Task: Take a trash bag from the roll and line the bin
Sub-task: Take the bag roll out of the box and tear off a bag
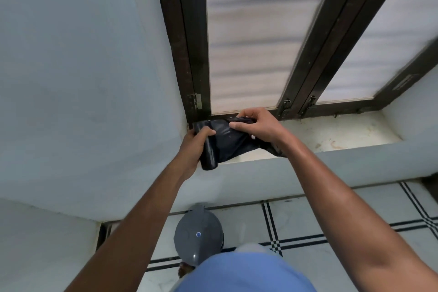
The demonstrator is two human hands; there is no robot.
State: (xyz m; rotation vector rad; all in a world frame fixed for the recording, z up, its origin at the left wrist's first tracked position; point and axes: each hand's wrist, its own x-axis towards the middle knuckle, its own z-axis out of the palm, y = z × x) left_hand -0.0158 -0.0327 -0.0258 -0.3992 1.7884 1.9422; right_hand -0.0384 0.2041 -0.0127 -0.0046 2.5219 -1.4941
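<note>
A black roll of trash bags (pixel 209 157) is held up in front of the window sill. My left hand (pixel 195 143) grips the roll with fingers curled round it. A stretch of black bag (pixel 231 138) is unrolled to the right. My right hand (pixel 257 127) pinches that loose bag at its top edge, and more of the bag hangs below my right wrist. The grey bin (pixel 198 236) with a domed lid stands on the floor below, close to the wall, its lid closed.
A stained white window sill (pixel 331 136) runs to the right under a dark-framed window (pixel 251 38). Pale wall lies to the left. The tiled floor (pixel 308 218) has black line patterns. My blue clothing (pixel 244 272) fills the bottom middle.
</note>
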